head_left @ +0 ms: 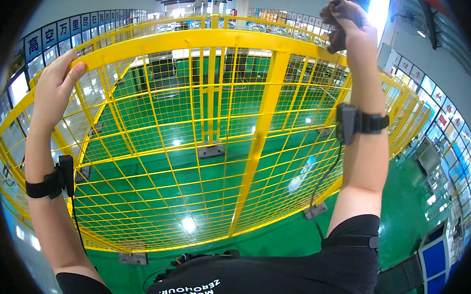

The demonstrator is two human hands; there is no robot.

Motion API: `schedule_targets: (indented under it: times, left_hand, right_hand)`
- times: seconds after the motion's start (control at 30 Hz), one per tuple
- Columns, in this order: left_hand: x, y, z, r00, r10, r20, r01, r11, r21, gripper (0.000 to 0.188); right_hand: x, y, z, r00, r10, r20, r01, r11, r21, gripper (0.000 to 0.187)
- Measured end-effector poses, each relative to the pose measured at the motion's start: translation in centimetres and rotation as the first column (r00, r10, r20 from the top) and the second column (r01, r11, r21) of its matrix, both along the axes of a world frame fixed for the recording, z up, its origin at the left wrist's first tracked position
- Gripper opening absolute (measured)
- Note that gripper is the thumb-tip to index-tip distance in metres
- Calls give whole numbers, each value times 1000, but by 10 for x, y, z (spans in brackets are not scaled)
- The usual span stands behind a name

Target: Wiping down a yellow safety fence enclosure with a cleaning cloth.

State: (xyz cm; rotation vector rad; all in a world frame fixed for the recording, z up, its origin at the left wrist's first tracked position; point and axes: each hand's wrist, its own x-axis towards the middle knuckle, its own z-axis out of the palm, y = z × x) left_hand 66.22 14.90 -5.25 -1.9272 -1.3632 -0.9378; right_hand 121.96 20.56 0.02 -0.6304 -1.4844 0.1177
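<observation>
Yellow-painted metal mesh fence [263, 119] spans the view from left to right, a grid of thin bars framed by heavier posts. At the left, the person's left hand [57, 89] is up at its thick, rounded top rail [189, 39] — the grip curled over the metal, thumb on the near side. Below that hand, a small black box-shaped device [66, 175] is strapped round the forearm, with a thin black cable running down from it. Near the fence's lower left edge a dark, flat base block [133, 258] sits on the glossy green floor [188, 201]. Toward the middle, beyond the mesh, stands a further yellow fence section with a grey foot block [211, 150]; a black short-sleeved shirt [251, 277] fills the bottom of the view. Farther right, a crumpled brown cloth [338, 35] is bunched at the upper right part of the rail, held in the grip of the raised right hand [357, 26] — whether it touches the rail I cannot tell. A second black strapped device [347, 123] sits on the right forearm, its cable trailing downward. Blue panels [434, 259] in a pale frame stand at the lower right.
</observation>
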Motion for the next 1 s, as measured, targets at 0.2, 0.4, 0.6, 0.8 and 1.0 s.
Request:
schedule_targets:
  times: [0.2,0.4,0.6,0.8,1.0]
  left_hand:
    - [-5,-6,0,1000,-13,-8,14,999,49,56]
    - [0,-7,0,1000,-19,-16,20,998,58,53]
    - [-1,-4,-1,998,20,-67,-11,992,124,53]
    - [-5,0,-6,1000,-13,-28,16,994,103,51]
    - [-13,8,-9,999,-40,-26,44,984,171,49]
  right_hand:
    - [-92,-2,-66,776,-610,161,428,697,575,40]
    - [-145,4,-115,804,-588,87,362,601,713,50]
    - [-129,2,-121,695,-719,22,517,521,679,45]
    - [-139,-8,-124,791,-607,84,425,642,638,42]
    - [-115,-1,-117,818,-575,-6,453,639,622,39]
